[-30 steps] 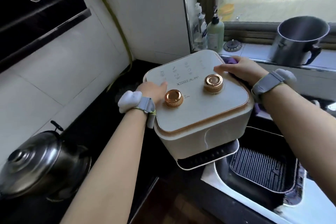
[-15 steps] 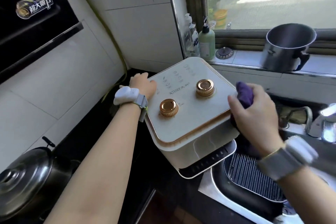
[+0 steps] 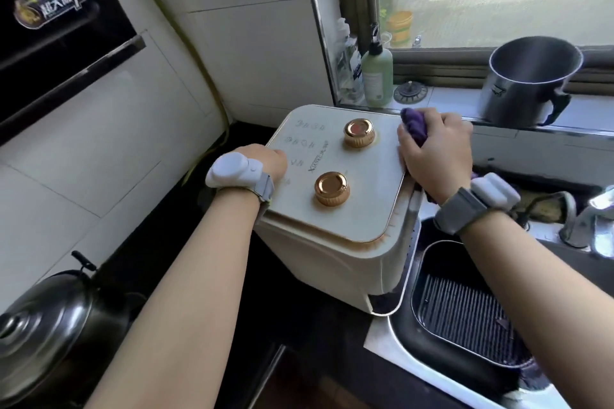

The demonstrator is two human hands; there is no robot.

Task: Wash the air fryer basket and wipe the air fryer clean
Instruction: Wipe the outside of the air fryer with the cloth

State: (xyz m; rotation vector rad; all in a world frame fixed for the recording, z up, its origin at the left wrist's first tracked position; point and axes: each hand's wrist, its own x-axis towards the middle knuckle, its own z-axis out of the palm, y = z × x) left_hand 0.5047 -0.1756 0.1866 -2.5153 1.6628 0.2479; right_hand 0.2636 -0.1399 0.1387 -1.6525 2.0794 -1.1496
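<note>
A cream air fryer [image 3: 335, 242] with two gold knobs on top stands on the dark counter beside the sink. My left hand [image 3: 270, 159] rests on the left edge of its top; its fingers are mostly hidden behind the wrist. My right hand [image 3: 435, 156] grips a bunched purple cloth [image 3: 414, 124] against the fryer's top right edge. The black air fryer basket [image 3: 465, 315], with a ribbed grill plate inside, sits in the sink at lower right.
A steel pot with a lid [image 3: 43, 325] stands at lower left. On the window sill are a green pump bottle [image 3: 377, 76], a sink strainer [image 3: 411, 92] and a steel mug [image 3: 528, 80]. A tap [image 3: 591, 216] stands at the right edge. Tiled wall lies behind.
My right hand moved the cloth from the back right corner forward along the fryer's right side, then back up to its top right edge. The fryer has turned on the counter.
</note>
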